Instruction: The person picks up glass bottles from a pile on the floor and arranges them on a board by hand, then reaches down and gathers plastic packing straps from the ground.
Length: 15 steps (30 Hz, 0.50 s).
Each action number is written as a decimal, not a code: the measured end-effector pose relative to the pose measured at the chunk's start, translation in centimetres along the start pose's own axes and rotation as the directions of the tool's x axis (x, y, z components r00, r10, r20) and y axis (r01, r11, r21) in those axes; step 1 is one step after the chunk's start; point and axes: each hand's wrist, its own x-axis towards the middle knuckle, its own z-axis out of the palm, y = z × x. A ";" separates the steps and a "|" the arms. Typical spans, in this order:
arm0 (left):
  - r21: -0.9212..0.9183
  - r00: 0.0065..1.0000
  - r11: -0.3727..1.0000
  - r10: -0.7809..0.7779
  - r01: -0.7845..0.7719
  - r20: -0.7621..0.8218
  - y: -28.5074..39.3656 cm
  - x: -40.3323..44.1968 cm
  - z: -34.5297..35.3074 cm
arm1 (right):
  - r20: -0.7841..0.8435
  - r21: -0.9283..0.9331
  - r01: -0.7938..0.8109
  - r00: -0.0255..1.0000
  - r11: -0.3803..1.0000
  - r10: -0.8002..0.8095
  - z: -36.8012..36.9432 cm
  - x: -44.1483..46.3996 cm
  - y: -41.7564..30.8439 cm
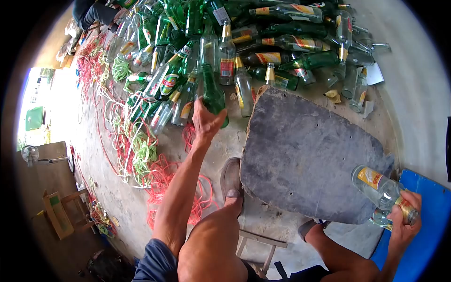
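My left hand (206,118) is closed round the lower part of a green bottle (211,91) at the near edge of a large heap of green and clear bottles (293,43). At the right, my right hand (407,217) grips the neck of a clear bottle (378,185) with a yellow label, lying over the right corner of a dark flat board (305,150). Part of a second clear bottle (381,218) shows beneath it, next to my right fingers.
Tangled red and green twine (141,155) lies on the floor at the left. A blue panel (430,188) is at the right. Wooden stool legs (260,238) show between my legs. Part of another person (96,14) is at the top left.
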 end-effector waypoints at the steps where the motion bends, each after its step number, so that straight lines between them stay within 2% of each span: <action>1: -0.057 1.000 0.998 -0.015 0.013 -0.024 0.0 0.8 0.4 | 0.001 -0.006 -0.001 1.000 1.000 0.001 0.0 0.0 0.0; 3: -0.169 0.997 0.985 -0.044 0.032 -0.069 0.0 2.5 1.1 | -0.001 0.001 0.001 1.000 1.000 -0.001 0.1 -0.2 0.0; 4: -0.198 0.994 0.980 -0.008 -0.014 -0.110 0.0 3.1 1.5 | -0.002 0.003 0.005 1.000 1.000 -0.005 0.1 -0.1 0.0; 7: -0.216 0.981 0.966 0.111 -0.145 -0.161 -0.3 4.8 2.4 | -0.009 0.023 -0.029 1.000 0.999 0.029 0.1 -0.2 0.1; 10: -0.197 0.969 0.960 0.161 -0.198 -0.189 -1.1 5.8 3.2 | 0.010 0.011 -0.042 0.999 0.999 0.042 -0.4 -0.4 0.7; 13: -0.173 0.979 0.973 0.123 -0.150 -0.160 -1.6 5.0 3.3 | -0.002 -0.027 -0.027 1.000 0.999 0.027 -0.4 -0.5 1.1; 15: -0.241 0.987 0.962 0.106 -0.132 -0.118 -1.4 4.7 2.7 | -0.018 0.007 -0.038 0.999 0.999 0.038 -0.2 -0.4 0.8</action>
